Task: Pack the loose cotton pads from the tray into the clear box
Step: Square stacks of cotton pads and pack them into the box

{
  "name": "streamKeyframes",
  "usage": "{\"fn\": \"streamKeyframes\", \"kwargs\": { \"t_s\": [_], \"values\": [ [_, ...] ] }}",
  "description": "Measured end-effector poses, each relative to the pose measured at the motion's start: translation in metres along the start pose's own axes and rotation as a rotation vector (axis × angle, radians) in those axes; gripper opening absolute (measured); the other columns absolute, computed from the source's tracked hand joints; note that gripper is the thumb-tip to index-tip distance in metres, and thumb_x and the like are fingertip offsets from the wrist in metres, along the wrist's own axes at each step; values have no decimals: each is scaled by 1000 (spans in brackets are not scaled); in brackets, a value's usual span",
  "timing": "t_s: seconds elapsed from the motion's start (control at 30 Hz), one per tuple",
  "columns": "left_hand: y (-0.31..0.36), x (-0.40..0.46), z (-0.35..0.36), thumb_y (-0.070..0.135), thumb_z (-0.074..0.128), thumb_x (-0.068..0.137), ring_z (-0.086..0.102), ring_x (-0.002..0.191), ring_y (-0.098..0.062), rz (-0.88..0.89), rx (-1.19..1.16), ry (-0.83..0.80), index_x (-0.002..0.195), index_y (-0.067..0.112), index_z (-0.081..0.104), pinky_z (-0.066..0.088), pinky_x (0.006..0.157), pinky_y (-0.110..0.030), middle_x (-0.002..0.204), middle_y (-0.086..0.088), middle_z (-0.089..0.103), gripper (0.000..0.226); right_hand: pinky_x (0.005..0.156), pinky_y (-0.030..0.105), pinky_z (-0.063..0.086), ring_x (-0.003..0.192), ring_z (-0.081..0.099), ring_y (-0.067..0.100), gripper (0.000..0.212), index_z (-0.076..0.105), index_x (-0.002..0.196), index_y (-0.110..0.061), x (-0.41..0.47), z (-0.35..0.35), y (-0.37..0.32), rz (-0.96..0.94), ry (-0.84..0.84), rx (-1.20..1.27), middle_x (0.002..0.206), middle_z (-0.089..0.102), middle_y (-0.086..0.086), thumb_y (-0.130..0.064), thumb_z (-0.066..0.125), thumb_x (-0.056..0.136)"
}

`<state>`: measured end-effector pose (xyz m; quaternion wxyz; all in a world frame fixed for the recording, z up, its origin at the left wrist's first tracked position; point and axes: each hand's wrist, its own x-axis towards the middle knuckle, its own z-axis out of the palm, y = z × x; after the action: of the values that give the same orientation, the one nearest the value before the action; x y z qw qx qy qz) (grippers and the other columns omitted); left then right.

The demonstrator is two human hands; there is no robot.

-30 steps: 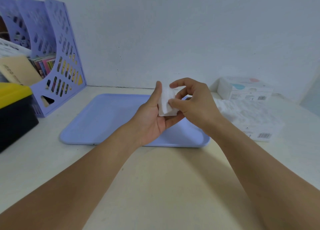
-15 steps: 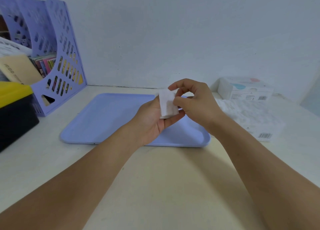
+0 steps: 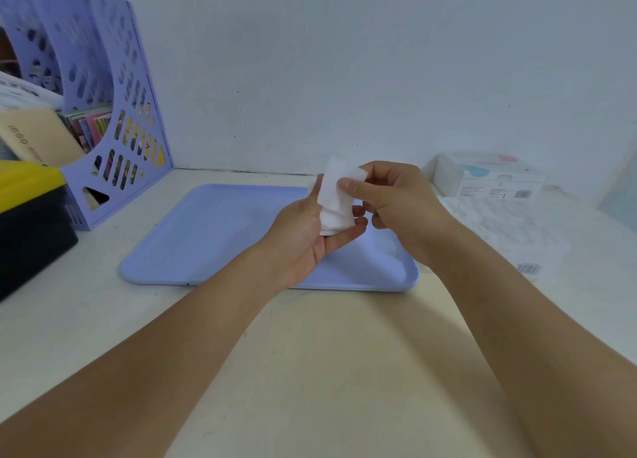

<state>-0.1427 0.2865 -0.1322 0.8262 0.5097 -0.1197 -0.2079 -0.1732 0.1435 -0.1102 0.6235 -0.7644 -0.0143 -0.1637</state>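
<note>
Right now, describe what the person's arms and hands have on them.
Nothing shows on them. Both forearms are bare as far as the frame's lower edge, with no sleeve in view. The left hand and right hand wear no gloves, and no watch, ring or bracelet shows.

Two hands: left hand [image 3: 306, 237], right hand [image 3: 396, 202]. One small stack of cotton pads [image 3: 336, 199], exact count unclear. One blue tray [image 3: 206, 243]. One clear box [image 3: 489, 178] at the far right. One purple file rack [image 3: 113, 119] with three slots. One black-and-yellow case [image 3: 27, 216]. One table [image 3: 344, 371].
</note>
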Motion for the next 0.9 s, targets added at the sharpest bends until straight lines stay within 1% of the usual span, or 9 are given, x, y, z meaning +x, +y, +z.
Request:
{"fn": "streamKeyframes", "kwargs": {
  "t_s": [0.17,0.27,0.33,0.5,0.63,0.7,0.77,0.83,0.9],
  "values": [
    [1,2,0,52,36,104,70,106,-30,-37,-66,18,125,0,63,61,80,-34,123,-20,70,63,47,20,32,51,54,4,34,66,105,13,2,-9,1,145,-121,37,68,66,-1,-14,76,88],
    [1,3,-3,62,33,100,71,106,-31,-65,-54,-5,124,0,64,61,82,-36,122,-19,70,72,46,19,32,48,49,4,28,70,98,11,2,-12,1,147,-148,-76,63,62,-2,-13,78,86],
    [2,3,-3,63,40,98,71,102,-30,-83,-35,-30,121,0,66,61,82,-37,122,-20,70,71,46,19,34,46,50,3,21,72,92,7,3,-13,1,120,-124,-151,59,62,-3,-12,78,86],
    [2,0,-3,38,59,98,73,93,-26,-69,115,-80,121,0,66,61,78,-29,113,-19,72,45,44,17,35,48,50,6,20,73,91,5,2,-17,0,79,-114,-199,61,64,2,-13,79,86],
    [0,0,-5,27,56,102,74,92,-28,-39,110,-84,121,-3,63,61,77,-27,113,-23,72,36,46,11,40,48,55,2,17,72,96,2,-1,-13,-3,23,-69,-224,74,66,3,-7,79,84],
    [-1,0,-5,27,52,104,74,90,-27,-2,124,-83,122,-3,61,61,76,-27,105,-22,74,36,61,15,49,69,63,4,29,70,111,-15,1,-12,-6,-42,-43,-237,102,68,0,-14,80,84],
    [-1,0,-3,25,52,105,74,93,-26,40,226,-114,126,2,62,60,77,-28,104,-17,74,33,82,23,52,102,64,6,45,62,129,-31,0,-11,-7,-62,-133,-251,127,61,-9,-33,75,86],
    [-2,-1,1,18,52,104,72,105,-24,72,368,-178,128,6,62,59,82,-30,117,-14,72,29,95,24,47,123,55,4,51,49,143,-37,-6,-6,-8,-11,-310,-302,140,53,-18,-49,62,94],
    [-3,-2,6,7,51,101,69,113,-19,90,424,-221,128,6,62,59,86,-31,125,-10,70,29,104,24,42,132,49,3,53,42,150,-34,-11,-6,-10,-1,-394,-367,145,51,-16,-50,52,100]
  ]
}}
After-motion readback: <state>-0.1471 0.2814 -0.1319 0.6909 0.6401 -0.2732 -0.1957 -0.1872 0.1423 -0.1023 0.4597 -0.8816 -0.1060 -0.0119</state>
